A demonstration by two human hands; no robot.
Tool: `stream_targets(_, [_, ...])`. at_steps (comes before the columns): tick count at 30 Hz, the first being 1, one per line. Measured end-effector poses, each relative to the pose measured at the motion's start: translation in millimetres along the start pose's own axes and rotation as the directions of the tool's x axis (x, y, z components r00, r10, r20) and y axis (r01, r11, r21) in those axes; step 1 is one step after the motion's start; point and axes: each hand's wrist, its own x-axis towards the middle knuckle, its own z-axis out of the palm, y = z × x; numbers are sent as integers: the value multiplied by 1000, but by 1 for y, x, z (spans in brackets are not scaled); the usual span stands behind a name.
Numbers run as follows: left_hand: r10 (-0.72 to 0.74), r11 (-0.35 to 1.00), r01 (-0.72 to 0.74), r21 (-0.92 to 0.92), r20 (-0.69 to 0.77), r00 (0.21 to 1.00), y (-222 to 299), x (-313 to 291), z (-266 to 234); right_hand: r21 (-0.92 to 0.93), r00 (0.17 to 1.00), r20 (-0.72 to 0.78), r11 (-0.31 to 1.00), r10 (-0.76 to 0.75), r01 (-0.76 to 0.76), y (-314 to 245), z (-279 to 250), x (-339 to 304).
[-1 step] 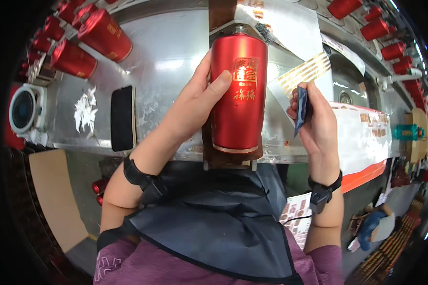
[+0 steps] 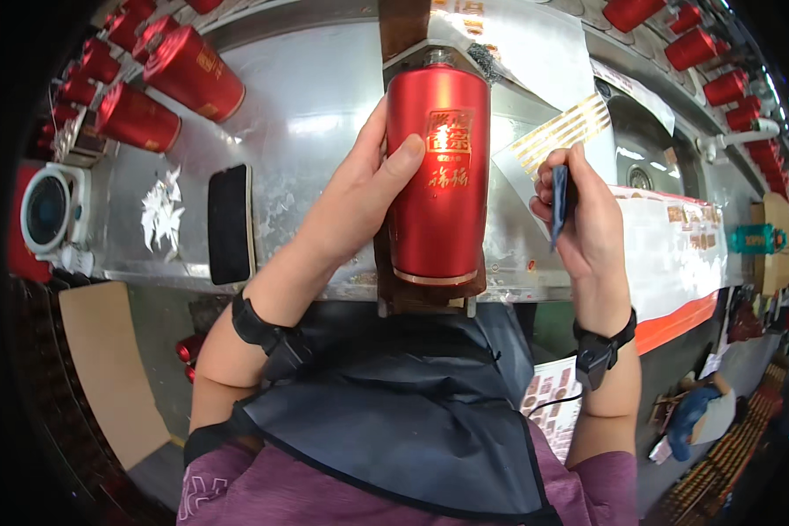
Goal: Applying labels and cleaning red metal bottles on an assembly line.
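Observation:
A matte red bottle (image 2: 443,223) with gold lettering and a clear neck lies on a brown stand (image 2: 425,300), its neck pointing away from me. My left hand (image 2: 355,197) is closed around the bottle's left side, thumb resting on its front beside the gold emblem. Off to the bottle's right, my right hand (image 2: 594,219) pinches a small, flat, dark blue piece (image 2: 559,200), seen nearly edge-on; its exact kind is unclear. This piece is apart from the bottle. Just beyond my right hand lies a sheet with gold stripes (image 2: 579,125).
A black phone (image 2: 230,223) and white scraps (image 2: 161,215) lie on the metal table to the left. More red bottles (image 2: 203,77) stand at the far left. A sink (image 2: 653,145) with a tap (image 2: 745,137) is on the right. Another person (image 2: 700,416) is at lower right.
The view has shifted slightly. The dark blue piece in my right hand is tilted a little more upright. My left hand keeps the same hold on the bottle.

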Motion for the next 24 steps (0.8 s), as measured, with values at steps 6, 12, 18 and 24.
stream_targets(6, [5, 999, -7, -34, -55, 999, 6, 10, 1, -431, 982, 141, 885, -128, 177, -3, 46, 18])
stream_targets(12, [-14, 993, 28, 110, -129, 992, 14, 15, 8, -540, 977, 197, 822, -85, 180, -4, 54, 22])
stream_targets(18, [-7, 981, 34, 193, -138, 990, 13, 15, 5, -492, 977, 202, 856, -68, 161, -1, 54, 23])
stream_targets(24, [-10, 981, 41, 191, -161, 987, 11, 16, 4, -500, 979, 194, 854, -56, 148, -6, 58, 23])
